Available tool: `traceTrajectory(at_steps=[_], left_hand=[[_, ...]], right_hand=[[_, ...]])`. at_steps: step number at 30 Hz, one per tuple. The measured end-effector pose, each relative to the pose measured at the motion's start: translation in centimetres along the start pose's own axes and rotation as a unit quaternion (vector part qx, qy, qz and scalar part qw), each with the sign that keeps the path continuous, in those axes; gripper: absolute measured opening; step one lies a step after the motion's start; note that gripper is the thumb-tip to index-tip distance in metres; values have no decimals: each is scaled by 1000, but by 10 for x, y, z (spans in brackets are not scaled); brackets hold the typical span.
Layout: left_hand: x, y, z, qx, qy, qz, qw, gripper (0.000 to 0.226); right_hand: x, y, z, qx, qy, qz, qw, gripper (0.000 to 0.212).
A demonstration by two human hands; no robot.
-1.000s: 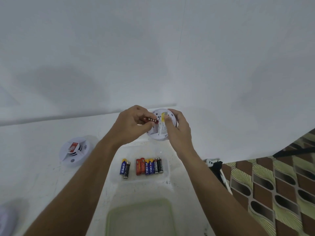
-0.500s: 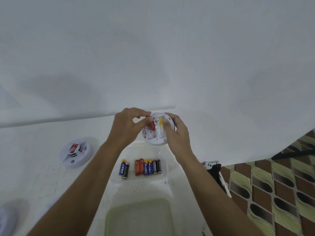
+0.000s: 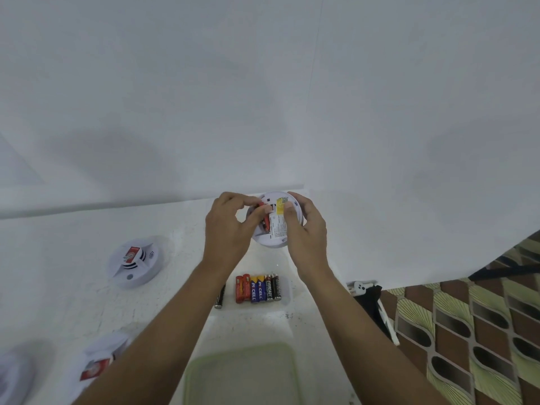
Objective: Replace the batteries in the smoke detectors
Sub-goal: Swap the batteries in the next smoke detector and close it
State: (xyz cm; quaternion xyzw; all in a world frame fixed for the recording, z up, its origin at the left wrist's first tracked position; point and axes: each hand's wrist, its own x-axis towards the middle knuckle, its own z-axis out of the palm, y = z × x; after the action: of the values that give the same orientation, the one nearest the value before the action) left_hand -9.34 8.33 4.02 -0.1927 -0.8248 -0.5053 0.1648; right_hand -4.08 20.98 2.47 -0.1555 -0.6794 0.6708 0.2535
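White tabletop (image 3: 58, 293) under me: my right hand (image 3: 306, 229) grips the upturned smoke detector (image 3: 279, 229) by its rim, and my left hand (image 3: 228, 229) pinches a red battery (image 3: 265, 221) at its compartment. Spare batteries (image 3: 258, 287) lie between my wrists.

Single head view: looks forward-down, close over table (image 3: 73, 302); wide-angle, edges likely distorted.

Left hand (image 3: 228, 229) with red battery (image 3: 266, 223), right hand (image 3: 306, 232) around smoke detector (image 3: 279, 228)

Our left hand (image 3: 230, 229) and right hand (image 3: 306, 232), on either side of the smoke detector (image 3: 277, 229), are bare; both forearms below it are bare and unsleeved.
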Motion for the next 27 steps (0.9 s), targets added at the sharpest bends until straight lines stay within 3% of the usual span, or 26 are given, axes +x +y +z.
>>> traceTrajectory(at_steps=[9, 15, 22, 27], left_hand=[[0, -9, -2, 3, -2, 31, 1000, 2], [-11, -23, 4, 51, -8, 78, 996, 32], [-15, -25, 3, 104, -85, 130, 982, 38], [8, -20, -16, -18, -150, 1, 988, 24]], right_hand=[[0, -2, 6, -1, -12, -15, 1000, 25], [0, 3, 4, -8, 6, 0, 1000, 22], [6, 9, -1, 1, 13, 25, 1000, 22], [9, 9, -5, -59, 2, -6, 998, 25]])
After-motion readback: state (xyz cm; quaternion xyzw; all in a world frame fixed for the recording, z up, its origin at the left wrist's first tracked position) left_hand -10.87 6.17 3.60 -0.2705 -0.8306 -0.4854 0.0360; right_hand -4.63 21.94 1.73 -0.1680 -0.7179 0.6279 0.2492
